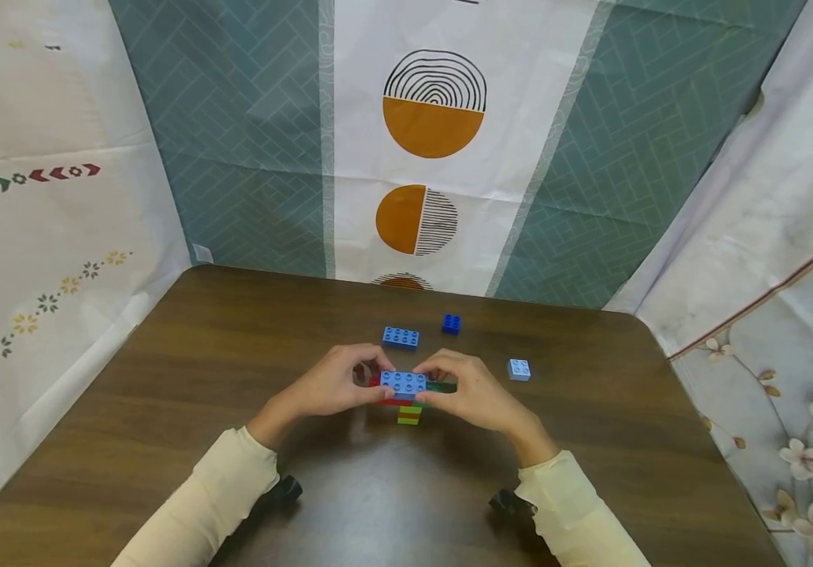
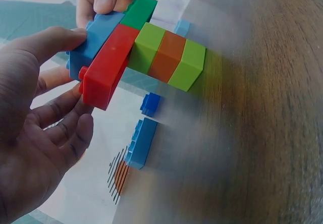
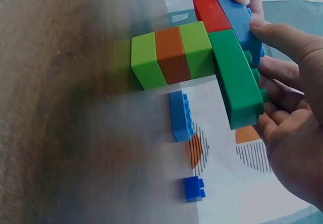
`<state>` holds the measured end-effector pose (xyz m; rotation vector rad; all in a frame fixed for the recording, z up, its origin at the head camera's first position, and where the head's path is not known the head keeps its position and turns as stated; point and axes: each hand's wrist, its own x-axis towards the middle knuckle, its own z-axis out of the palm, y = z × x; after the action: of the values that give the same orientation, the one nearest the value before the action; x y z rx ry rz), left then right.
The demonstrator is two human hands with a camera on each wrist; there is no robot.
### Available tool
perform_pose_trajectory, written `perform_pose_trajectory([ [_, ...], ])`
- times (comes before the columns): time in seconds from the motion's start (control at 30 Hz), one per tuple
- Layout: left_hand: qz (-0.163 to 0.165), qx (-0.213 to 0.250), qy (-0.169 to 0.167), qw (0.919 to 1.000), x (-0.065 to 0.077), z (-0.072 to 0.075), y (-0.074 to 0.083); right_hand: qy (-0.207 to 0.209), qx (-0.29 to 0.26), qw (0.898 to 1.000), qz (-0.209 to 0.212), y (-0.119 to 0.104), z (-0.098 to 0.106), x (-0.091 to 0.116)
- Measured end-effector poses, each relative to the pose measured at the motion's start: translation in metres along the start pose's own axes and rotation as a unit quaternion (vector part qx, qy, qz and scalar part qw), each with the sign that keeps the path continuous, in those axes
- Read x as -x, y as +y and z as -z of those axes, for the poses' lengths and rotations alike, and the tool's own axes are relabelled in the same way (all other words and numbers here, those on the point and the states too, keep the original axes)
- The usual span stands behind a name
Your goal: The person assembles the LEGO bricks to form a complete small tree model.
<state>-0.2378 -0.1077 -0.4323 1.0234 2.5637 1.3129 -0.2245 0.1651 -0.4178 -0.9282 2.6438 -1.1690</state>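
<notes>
A light blue eight-stud brick (image 1: 403,383) lies across a red brick (image 2: 108,65) and a green brick (image 3: 237,77) at the top of a small tower. Below them, a column of lime and orange bricks (image 3: 171,55) stands on the table. My left hand (image 1: 338,380) pinches the left end of the light blue brick between thumb and fingers. At the other end, my right hand (image 1: 466,390) pinches it the same way. In the left wrist view, the left hand's lower fingers curl near the red brick's studded end.
Behind the tower on the brown table (image 1: 201,354) lie a longer blue brick (image 1: 400,338) and a small dark blue brick (image 1: 452,324). Farther right sits a small pale blue brick (image 1: 519,369). Patterned cloth (image 1: 250,142) hangs behind the table.
</notes>
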Motion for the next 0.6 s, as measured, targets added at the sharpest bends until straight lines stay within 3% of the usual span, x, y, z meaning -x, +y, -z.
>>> perform_pose_trajectory([
  [0.33,0.015,-0.003,0.001,0.9999,0.0,-0.001,0.0,0.02,0.004,1.0,-0.007,0.006,0.024,0.007],
  [0.6,0.017,-0.003,0.002,0.9998,0.001,0.0,0.0,0.062,0.033,0.997,-0.032,0.031,0.051,0.019],
])
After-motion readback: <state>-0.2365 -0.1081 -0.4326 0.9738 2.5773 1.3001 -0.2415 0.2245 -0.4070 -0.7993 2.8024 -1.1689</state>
